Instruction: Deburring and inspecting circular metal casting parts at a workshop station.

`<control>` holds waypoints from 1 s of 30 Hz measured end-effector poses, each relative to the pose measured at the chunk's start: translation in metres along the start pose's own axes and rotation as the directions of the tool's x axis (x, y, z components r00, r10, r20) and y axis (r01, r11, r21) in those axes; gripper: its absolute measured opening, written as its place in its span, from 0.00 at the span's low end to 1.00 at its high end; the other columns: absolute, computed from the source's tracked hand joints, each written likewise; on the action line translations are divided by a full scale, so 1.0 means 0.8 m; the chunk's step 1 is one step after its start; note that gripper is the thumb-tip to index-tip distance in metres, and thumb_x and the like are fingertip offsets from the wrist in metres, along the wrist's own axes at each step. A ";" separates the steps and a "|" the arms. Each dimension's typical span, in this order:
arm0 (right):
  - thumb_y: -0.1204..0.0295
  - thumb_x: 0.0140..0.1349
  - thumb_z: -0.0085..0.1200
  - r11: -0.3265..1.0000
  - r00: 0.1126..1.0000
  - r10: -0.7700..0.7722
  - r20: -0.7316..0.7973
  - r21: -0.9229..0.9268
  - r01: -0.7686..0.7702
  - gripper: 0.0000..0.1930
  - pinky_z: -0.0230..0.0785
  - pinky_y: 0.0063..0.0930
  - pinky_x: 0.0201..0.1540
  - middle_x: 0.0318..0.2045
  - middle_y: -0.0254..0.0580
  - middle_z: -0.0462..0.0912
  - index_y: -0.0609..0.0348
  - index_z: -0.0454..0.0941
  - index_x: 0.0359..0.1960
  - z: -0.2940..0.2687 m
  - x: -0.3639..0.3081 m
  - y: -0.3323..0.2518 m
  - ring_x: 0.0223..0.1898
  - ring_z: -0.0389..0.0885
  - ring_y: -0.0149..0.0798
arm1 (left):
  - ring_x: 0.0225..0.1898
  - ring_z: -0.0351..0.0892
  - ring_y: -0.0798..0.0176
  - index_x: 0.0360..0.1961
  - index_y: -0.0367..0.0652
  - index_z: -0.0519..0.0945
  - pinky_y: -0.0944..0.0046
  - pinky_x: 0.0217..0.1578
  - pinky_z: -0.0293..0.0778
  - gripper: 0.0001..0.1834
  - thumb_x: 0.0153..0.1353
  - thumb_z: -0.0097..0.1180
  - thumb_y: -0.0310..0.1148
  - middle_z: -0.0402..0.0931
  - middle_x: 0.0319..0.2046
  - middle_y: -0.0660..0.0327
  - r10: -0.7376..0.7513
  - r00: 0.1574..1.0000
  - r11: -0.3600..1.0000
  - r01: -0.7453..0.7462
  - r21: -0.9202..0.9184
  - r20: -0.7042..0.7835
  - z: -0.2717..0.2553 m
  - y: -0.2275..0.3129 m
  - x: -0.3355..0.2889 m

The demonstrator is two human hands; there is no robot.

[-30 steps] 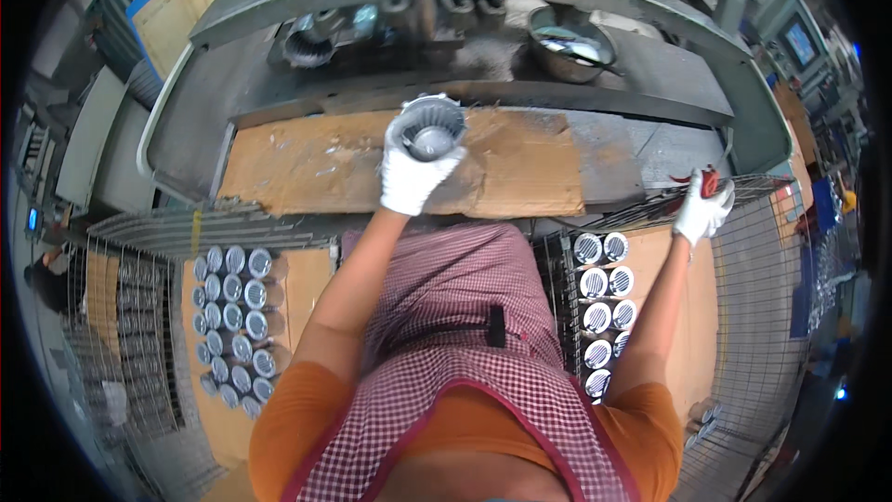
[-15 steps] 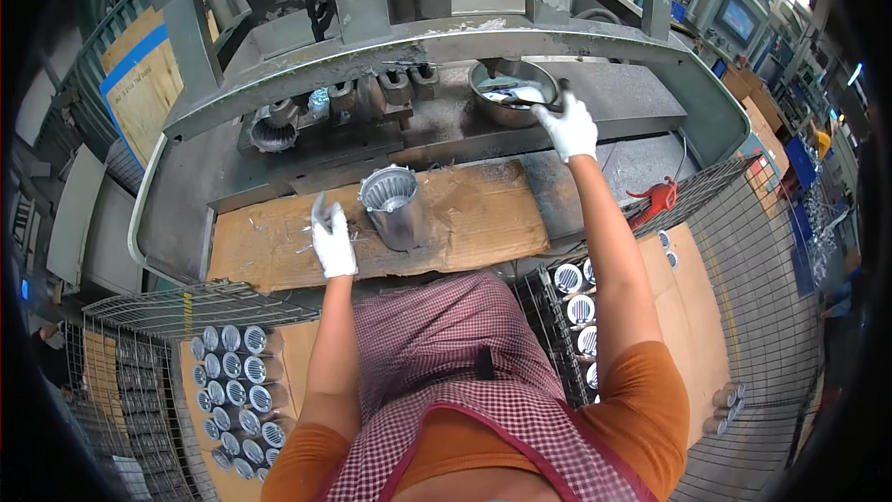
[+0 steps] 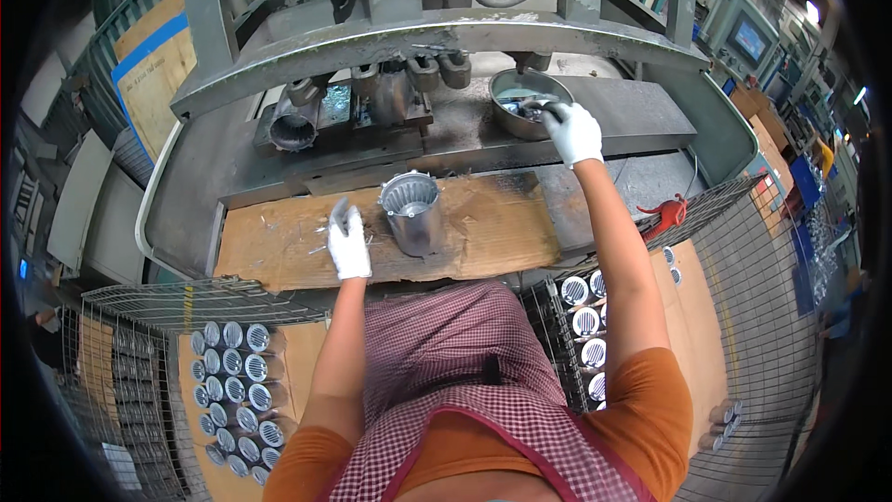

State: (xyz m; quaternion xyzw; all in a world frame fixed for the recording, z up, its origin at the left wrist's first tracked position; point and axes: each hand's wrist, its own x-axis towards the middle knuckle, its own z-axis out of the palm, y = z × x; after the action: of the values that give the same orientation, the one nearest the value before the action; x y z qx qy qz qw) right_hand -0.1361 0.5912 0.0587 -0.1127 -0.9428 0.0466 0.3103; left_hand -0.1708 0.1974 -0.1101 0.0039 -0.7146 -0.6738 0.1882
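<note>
A grey machine frame [image 3: 390, 42] spans the background, beyond the finned metal housing [image 3: 418, 231] that serves as reference point. The housing stands upright, mouth upward, on a cardboard sheet [image 3: 502, 223] at the front of the machine bed. Wire baskets flank the person: metal cylinders [image 3: 232, 390] stand in rows to the near left of the housing, and further cylinders [image 3: 593, 351] to its near right. A red-handled tool [image 3: 667, 216] hangs at the basket edge, well to the right of the housing.

The gloved left hand [image 3: 348, 249] is just left of the housing, fingers parted and slightly bent, gripping nothing; a gap separates it from the housing wall. The gloved right hand [image 3: 576, 138] is at a metal pan [image 3: 520, 127], beyond and right of the housing, fingers curled over the rim.

Step in hand, as judged: reaching to the pan while the housing stands unheld. The next move calls for a secure right-hand grip and clearance over the pan rim; the left hand is placed to steady the housing if required.

Not determinable: whether the right fingers hold the dark piece beside them or are merely soiled; the pan's contents, partly covered; the housing's floor, in shadow.
</note>
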 end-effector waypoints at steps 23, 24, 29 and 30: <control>0.61 0.58 0.60 0.920 0.896 -0.021 -0.443 0.343 0.191 0.11 0.72 0.37 0.35 0.27 0.48 0.83 0.54 0.85 0.34 -0.015 0.080 -0.126 0.30 0.81 0.48 | 0.37 0.75 0.70 0.55 0.39 0.75 0.68 0.43 0.73 0.16 0.70 0.48 0.34 0.77 0.41 0.60 0.033 0.998 0.998 -0.036 0.056 0.057 0.001 0.010 -0.006; 0.60 0.58 0.60 0.914 0.904 0.025 -0.426 0.377 0.152 0.12 0.72 0.36 0.37 0.28 0.48 0.83 0.55 0.85 0.35 -0.024 0.076 -0.116 0.32 0.81 0.48 | 0.37 0.75 0.70 0.55 0.39 0.74 0.68 0.43 0.73 0.17 0.70 0.48 0.35 0.77 0.41 0.60 0.019 0.998 0.999 -0.021 0.043 0.054 0.002 0.016 -0.007; 0.55 0.59 0.55 0.929 0.941 0.109 -0.320 0.370 0.018 0.14 0.72 0.42 0.43 0.33 0.47 0.82 0.47 0.85 0.38 -0.019 0.048 -0.050 0.38 0.80 0.50 | 0.47 0.75 0.65 0.61 0.40 0.69 0.66 0.47 0.71 0.21 0.69 0.47 0.35 0.75 0.50 0.53 -0.010 0.979 0.999 0.017 -0.033 0.205 -0.006 0.059 -0.022; 0.55 0.59 0.55 0.930 0.940 0.121 -0.320 0.367 0.005 0.14 0.72 0.42 0.43 0.33 0.47 0.82 0.47 0.85 0.38 -0.016 0.039 -0.038 0.38 0.80 0.50 | 0.53 0.74 0.62 0.62 0.38 0.67 0.66 0.50 0.71 0.23 0.67 0.49 0.31 0.73 0.53 0.50 0.057 0.961 0.998 -0.050 -0.030 0.272 -0.004 0.072 -0.022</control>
State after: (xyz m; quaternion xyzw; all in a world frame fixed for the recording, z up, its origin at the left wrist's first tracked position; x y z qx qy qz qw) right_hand -0.1585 0.5696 0.0920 -0.0880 -0.8469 0.2090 0.4809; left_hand -0.1391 0.2039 -0.0592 -0.1103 -0.7257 -0.6707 0.1063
